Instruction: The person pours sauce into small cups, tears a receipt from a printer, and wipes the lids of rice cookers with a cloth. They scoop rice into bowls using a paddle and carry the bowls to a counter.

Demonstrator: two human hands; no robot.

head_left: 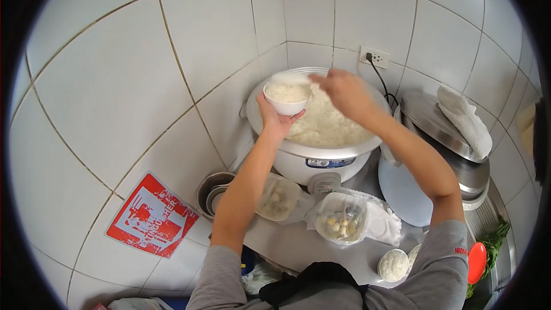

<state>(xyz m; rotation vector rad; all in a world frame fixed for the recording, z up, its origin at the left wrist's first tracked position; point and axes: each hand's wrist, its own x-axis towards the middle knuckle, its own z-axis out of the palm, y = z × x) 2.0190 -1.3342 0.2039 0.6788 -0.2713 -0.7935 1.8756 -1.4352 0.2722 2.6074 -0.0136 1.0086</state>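
My left hand holds a small white bowl heaped with white rice over the left rim of a large rice cooker. My right hand grips a white rice paddle, blurred, whose blade lies across the top of the rice in the bowl. The cooker is open and full of cooked rice. Both forearms reach forward from grey sleeves.
In front of the cooker stand two clear plastic tubs with food and a small filled rice bowl. A metal lid with a white cloth sits at right. A power socket is on the tiled wall. Metal bowls stand at left.
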